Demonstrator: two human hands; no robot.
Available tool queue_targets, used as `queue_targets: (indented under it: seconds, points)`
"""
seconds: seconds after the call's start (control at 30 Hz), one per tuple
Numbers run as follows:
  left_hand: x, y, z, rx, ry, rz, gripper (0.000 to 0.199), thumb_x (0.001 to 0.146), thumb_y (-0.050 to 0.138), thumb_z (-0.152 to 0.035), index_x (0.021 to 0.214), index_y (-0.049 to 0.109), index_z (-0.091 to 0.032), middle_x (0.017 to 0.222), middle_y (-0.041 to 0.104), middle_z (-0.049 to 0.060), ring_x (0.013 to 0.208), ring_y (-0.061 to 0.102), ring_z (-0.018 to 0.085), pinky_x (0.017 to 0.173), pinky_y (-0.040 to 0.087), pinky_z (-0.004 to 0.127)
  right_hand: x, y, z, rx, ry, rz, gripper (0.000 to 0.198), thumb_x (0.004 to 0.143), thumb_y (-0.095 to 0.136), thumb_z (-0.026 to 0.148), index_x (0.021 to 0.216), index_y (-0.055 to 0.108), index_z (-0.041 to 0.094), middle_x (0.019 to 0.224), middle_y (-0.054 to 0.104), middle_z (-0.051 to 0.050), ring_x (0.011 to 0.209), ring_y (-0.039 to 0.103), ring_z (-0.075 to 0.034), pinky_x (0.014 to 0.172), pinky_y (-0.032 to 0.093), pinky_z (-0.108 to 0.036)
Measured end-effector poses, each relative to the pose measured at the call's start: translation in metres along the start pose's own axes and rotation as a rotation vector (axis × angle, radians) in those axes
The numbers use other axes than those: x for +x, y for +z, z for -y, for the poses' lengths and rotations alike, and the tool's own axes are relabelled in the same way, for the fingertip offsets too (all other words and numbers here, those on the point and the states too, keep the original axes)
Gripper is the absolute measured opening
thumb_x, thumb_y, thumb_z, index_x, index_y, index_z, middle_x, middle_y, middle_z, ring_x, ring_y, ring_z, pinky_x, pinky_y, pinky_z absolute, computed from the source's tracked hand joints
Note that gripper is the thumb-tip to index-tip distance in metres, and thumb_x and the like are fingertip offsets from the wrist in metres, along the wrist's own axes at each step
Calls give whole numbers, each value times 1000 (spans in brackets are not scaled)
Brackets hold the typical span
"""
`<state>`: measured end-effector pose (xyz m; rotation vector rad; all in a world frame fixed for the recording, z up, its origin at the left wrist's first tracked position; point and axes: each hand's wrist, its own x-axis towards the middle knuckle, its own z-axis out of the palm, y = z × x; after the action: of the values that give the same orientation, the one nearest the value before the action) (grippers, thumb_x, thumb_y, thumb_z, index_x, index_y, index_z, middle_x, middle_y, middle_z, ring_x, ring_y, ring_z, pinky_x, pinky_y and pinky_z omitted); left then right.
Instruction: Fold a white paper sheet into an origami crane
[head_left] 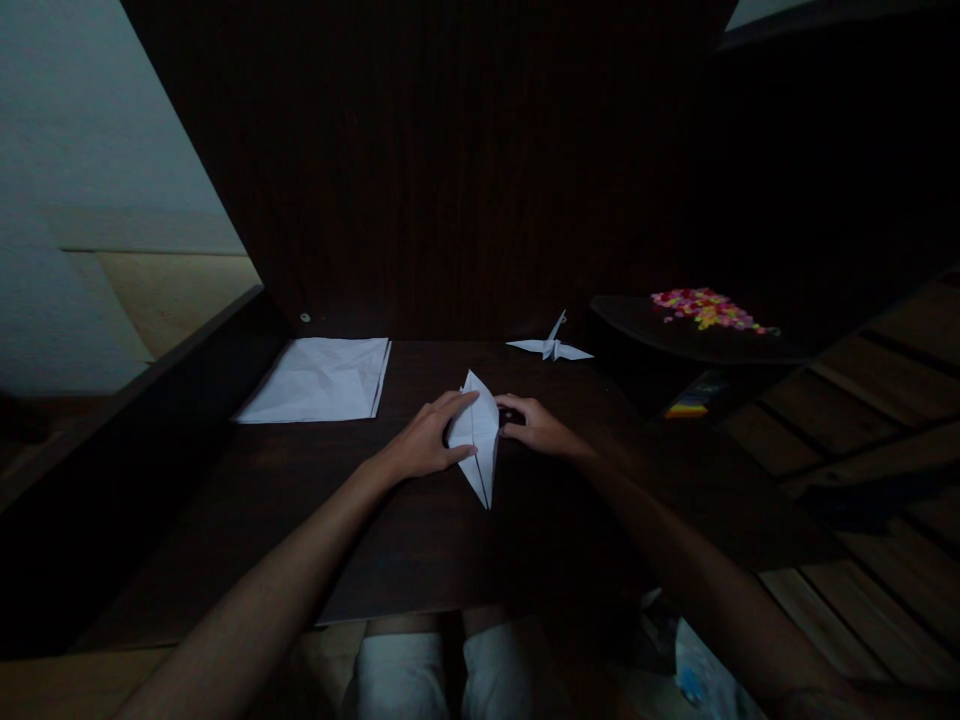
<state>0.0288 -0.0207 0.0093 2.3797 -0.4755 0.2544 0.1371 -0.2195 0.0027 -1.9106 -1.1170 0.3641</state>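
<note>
A white folded paper (486, 425), long and diamond-shaped with a dark slit down its middle, lies on the dark wooden desk between my two hands. My left hand (431, 435) grips its left side, with thumb and fingers pressed on its face. At the right edge, the curled thumb and fingers of my right hand (534, 422) hold the same paper; a small gap shows between them. Beyond my hands, near the back panel, stands a finished white paper crane (552, 348) with its wings spread. To the left lies a stack of creased white paper sheets (322, 380).
A curved dark shelf (622, 320) juts in at the right, carrying a pile of small colourful pieces (709, 308). Under it is a rainbow-striped item (694, 400). A raised dark side board (135, 440) bounds the desk on the left. Wooden slats (885, 400) lie at the far right.
</note>
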Motion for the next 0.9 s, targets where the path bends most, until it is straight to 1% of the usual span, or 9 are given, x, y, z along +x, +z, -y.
queue_targets:
  seconds: [0.1, 0.23, 0.43, 0.53, 0.63, 0.77, 0.83, 0.9]
  points:
    - [0, 1, 2, 1, 2, -2, 75, 75, 66, -30, 140, 29, -22, 137, 42, 10, 125, 40, 27, 105, 33, 44, -1, 1, 1, 39, 4, -1, 41, 72, 59, 15, 113, 59, 18, 108, 62, -7, 100, 56, -22, 90, 42, -39]
    - [0, 2, 3, 0, -6, -4, 79, 74, 66, -30, 142, 25, -23, 141, 39, 11, 128, 38, 28, 106, 30, 46, -1, 3, 1, 71, 0, -9, 40, 75, 61, 20, 115, 57, 18, 108, 63, -7, 99, 58, -21, 90, 43, -40]
    - [0, 3, 4, -37, -16, -31, 90, 72, 68, -31, 144, 14, -21, 149, 27, 12, 135, 29, 28, 109, 26, 46, -1, 4, 3, 80, -28, -10, 42, 74, 64, 22, 115, 56, 18, 108, 63, -7, 98, 58, -19, 90, 45, -38]
    - [0, 3, 3, -60, -22, -32, 94, 72, 68, -30, 145, 10, -21, 150, 24, 12, 135, 29, 27, 110, 25, 45, -1, 4, 4, 76, -34, -11, 42, 74, 64, 23, 115, 56, 18, 108, 62, -7, 97, 58, -19, 89, 45, -37]
    - [0, 3, 2, -66, -40, -29, 96, 72, 68, -30, 145, 7, -22, 149, 27, 12, 133, 33, 27, 109, 28, 43, 0, 4, 5, -17, -37, -38, 38, 73, 66, 25, 110, 59, 17, 101, 63, -6, 90, 58, -18, 83, 46, -34]
    - [-1, 3, 2, -75, -81, -14, 96, 72, 68, -31, 146, 7, -23, 143, 37, 12, 126, 42, 27, 105, 33, 43, 0, 4, 5, -152, -57, -50, 20, 73, 67, 28, 89, 63, 17, 84, 59, -3, 74, 55, -15, 69, 45, -29]
    - [-1, 3, 2, -74, -101, -10, 95, 72, 68, -32, 146, 8, -23, 140, 41, 12, 122, 46, 28, 102, 36, 44, 1, 4, 5, -167, -66, -45, 15, 74, 66, 29, 82, 62, 17, 80, 57, -2, 72, 54, -15, 67, 44, -29]
    - [-2, 2, 1, -69, -97, -6, 91, 74, 66, -33, 145, 11, -23, 138, 43, 12, 120, 48, 28, 101, 37, 44, 1, 4, 5, -181, -70, -43, 15, 74, 66, 30, 78, 61, 16, 77, 56, -2, 72, 54, -15, 67, 43, -29]
